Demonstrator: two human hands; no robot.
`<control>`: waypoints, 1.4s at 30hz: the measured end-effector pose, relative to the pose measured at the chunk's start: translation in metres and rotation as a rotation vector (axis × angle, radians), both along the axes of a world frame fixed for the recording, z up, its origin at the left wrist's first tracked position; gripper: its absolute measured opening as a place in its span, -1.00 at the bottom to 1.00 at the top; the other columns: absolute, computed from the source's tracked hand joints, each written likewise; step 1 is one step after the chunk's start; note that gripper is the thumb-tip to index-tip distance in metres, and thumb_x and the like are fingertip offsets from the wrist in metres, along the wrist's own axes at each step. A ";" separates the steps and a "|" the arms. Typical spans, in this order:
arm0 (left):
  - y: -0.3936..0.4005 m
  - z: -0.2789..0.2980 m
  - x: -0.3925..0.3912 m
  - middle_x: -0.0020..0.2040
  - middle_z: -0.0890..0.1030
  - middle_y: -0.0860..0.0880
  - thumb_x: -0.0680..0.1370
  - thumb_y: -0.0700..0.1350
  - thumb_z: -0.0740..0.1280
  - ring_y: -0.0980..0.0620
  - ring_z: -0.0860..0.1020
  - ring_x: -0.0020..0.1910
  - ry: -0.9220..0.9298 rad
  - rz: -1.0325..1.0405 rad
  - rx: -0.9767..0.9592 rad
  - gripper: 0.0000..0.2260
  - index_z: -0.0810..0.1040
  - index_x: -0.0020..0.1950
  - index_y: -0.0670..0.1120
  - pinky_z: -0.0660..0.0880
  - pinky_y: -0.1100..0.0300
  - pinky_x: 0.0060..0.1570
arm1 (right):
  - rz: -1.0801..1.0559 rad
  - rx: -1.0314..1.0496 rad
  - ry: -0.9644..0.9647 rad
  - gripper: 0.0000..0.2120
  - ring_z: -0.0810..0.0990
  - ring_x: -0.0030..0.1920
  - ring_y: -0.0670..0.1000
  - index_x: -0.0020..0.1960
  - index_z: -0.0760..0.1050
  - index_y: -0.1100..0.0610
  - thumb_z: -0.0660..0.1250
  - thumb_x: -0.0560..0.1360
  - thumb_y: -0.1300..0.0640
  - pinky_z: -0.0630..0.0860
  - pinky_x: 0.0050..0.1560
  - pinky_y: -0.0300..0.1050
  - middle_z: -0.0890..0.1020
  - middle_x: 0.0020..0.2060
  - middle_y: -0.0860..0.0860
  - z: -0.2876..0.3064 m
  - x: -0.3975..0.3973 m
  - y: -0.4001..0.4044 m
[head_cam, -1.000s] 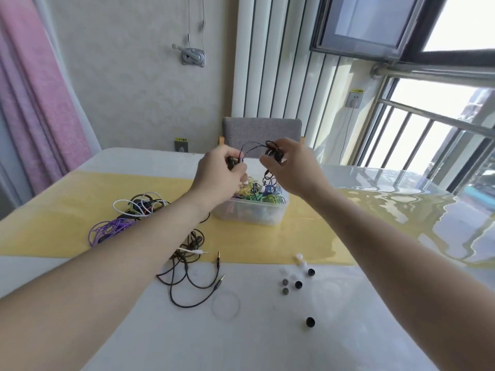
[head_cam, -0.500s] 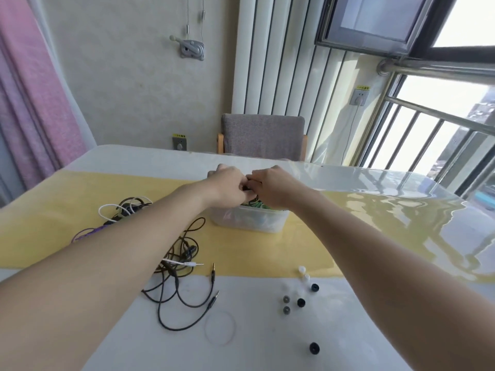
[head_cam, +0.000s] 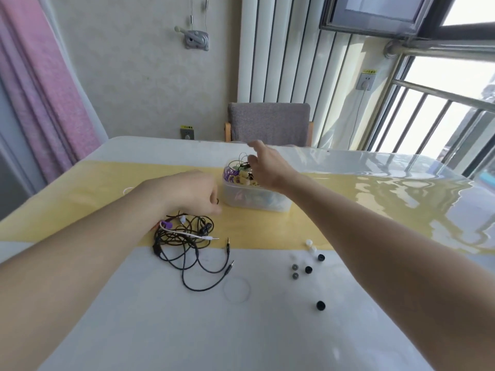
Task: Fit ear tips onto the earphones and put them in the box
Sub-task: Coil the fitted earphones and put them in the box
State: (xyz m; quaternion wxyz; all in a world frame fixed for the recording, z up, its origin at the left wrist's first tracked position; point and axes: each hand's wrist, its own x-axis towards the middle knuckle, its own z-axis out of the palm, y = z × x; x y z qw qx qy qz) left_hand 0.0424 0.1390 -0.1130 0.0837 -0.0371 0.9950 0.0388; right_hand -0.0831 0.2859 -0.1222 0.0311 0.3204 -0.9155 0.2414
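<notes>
Now the hands have parted: right hand [head_cam: 263,167] spread loose over the box [head_cam: 254,202] of earphones, left hand [head_cam: 195,194] curled down onto the counter's cable tangle [head_cam: 187,236], grip unclear; ear tips [head_cam: 308,269] lie apart, nearer the edge

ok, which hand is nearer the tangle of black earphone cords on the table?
Left. The left hand hangs just above the cords, at their far edge. The right hand is farther off, over the plastic box of earphones.
</notes>
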 end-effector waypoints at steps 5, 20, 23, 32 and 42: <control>-0.008 -0.021 0.007 -0.10 0.65 -0.03 0.45 0.10 0.45 -0.05 0.56 -0.03 0.034 0.021 -0.080 -0.75 0.68 -0.14 -0.10 0.56 0.08 -0.05 | 0.147 -0.250 0.318 -0.73 0.56 0.08 0.15 0.18 0.59 0.24 0.20 0.56 0.35 0.47 0.10 -0.08 0.61 0.09 0.17 0.007 0.034 -0.008; -0.014 -0.021 0.037 -0.16 0.67 0.03 0.49 -0.04 0.46 0.09 0.62 -0.19 0.540 0.016 0.797 -0.90 0.62 -0.06 -0.04 0.52 0.19 -0.13 | 0.121 -0.503 -0.441 -0.59 0.72 -0.19 0.06 0.29 0.47 0.12 0.48 0.49 0.12 0.68 -0.14 0.08 0.70 -0.05 0.04 -0.047 0.098 -0.004; -0.023 -0.032 0.042 0.04 0.62 0.10 0.58 -0.08 0.34 0.32 0.53 -0.10 0.634 0.072 0.609 -0.86 0.59 0.12 0.00 0.41 0.31 -0.04 | 0.074 -0.562 -0.446 -0.91 0.68 -0.32 0.00 0.00 0.62 0.16 0.37 0.53 0.28 0.60 -0.35 -0.09 0.71 -0.22 0.07 -0.050 0.092 -0.002; -0.082 -0.058 0.061 0.11 0.55 -0.04 0.38 0.10 0.53 -0.11 0.49 0.13 0.401 0.291 0.194 -0.55 0.55 0.23 0.08 0.42 0.07 0.07 | -0.029 -0.237 -0.097 -0.81 0.57 -0.25 0.07 -0.18 0.61 0.21 0.38 0.50 0.10 0.53 -0.18 -0.06 0.67 -0.29 0.08 -0.056 0.089 0.012; -0.080 -0.040 0.067 -0.37 0.64 0.09 0.49 -0.04 0.47 0.10 0.58 -0.31 0.893 0.306 0.417 -0.92 0.70 -0.18 -0.01 0.50 0.18 -0.18 | -0.015 -0.288 0.134 -0.71 0.43 -0.06 -0.10 0.28 0.50 0.12 0.32 0.58 0.10 0.39 0.02 -0.21 0.54 0.04 0.01 -0.048 0.110 0.013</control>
